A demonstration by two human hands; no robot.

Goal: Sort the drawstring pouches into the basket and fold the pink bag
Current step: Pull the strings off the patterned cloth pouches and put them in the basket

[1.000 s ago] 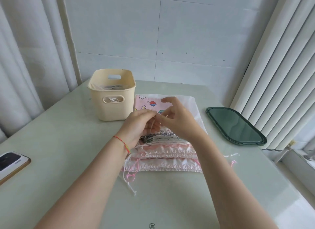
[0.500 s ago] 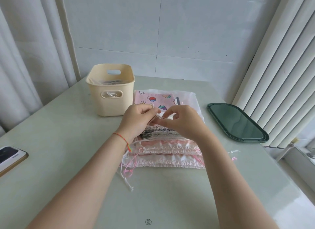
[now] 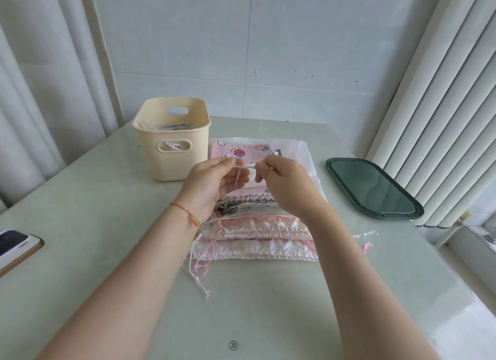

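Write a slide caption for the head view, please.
Both hands pinch a drawstring above stacked pouches, beside the basket.

A cream plastic basket (image 3: 171,142) with cut-out handles stands upright at upper centre-left of the frame, holding some pouches whose white cord shows through the near handle slot. Just right of it, a flat pink fabric bag (image 3: 241,151) printed with cartoon fruit lies at centre. On its near part, overlapping pink and white ruched satin drawstring pouches (image 3: 257,239) are stacked, cords trailing lower left.
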